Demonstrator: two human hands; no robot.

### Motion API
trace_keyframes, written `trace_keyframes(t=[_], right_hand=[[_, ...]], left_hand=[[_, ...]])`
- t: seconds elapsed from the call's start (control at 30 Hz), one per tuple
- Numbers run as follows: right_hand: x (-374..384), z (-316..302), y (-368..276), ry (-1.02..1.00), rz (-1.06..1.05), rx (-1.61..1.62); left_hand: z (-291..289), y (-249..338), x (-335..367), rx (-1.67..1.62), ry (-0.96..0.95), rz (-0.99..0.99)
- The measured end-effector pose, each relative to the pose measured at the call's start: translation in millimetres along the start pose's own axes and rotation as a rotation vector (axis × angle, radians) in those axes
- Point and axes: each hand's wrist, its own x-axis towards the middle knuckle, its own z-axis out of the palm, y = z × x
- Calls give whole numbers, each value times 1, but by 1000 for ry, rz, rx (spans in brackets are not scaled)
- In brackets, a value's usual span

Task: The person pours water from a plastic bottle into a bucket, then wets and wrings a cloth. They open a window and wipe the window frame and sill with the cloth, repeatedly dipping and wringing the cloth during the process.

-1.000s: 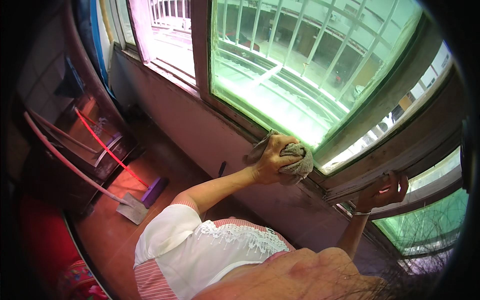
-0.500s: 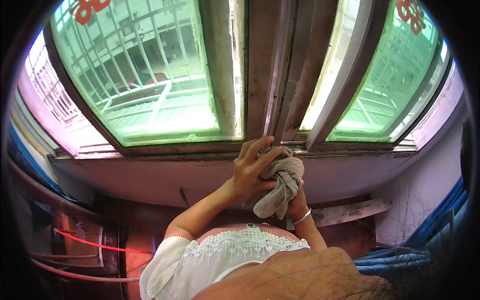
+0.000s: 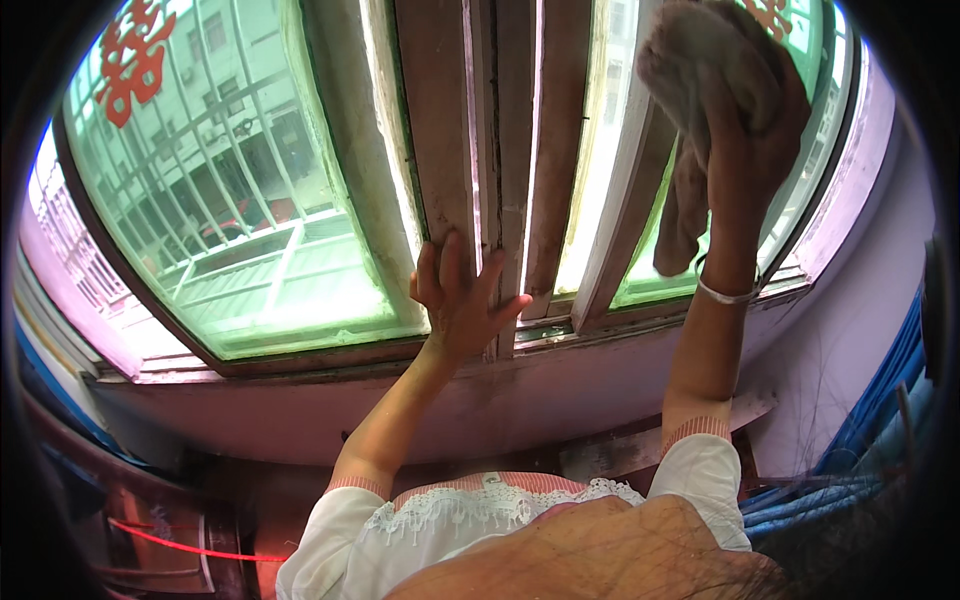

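Note:
My right hand [image 3: 750,150], with a bracelet at its wrist, is raised at the upper right. It grips a grey-brown cloth [image 3: 710,70] against or just in front of the right green window pane [image 3: 645,265]; contact with the glass cannot be made out. One end of the cloth dangles beside the wrist. My left hand [image 3: 465,295] has its fingers spread. It is at the lower part of the wooden window frame [image 3: 445,150], next to the left green window pane [image 3: 240,200], and holds nothing.
Red paper cutouts [image 3: 135,65] are on the panes. Below the window runs a narrow sill [image 3: 290,370] above a pinkish wall [image 3: 480,410]. Blue sheeting [image 3: 815,510] hangs at the right. A red cord [image 3: 200,548] stretches across dark furniture at the lower left.
Both hands were together on the bunched cloth near the sill. Now the left has let go and moved left onto the frame; the right has carried the cloth up and right. The view has shifted.

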Motion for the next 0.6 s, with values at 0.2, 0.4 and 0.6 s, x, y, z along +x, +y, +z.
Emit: trace_keyframes(t=[0.2, 0.4, 0.6], right_hand=[[62, 47, 7, 63, -565, -432], [-137, -8, 14, -356, -169, -364], [-281, -89, -13, -742, 109, -321]], left_hand=[[23, 12, -1, -11, 90, 58], [16, 1, -10, 35, 108, 82], [12, 1, -3, -11, 78, 92]])
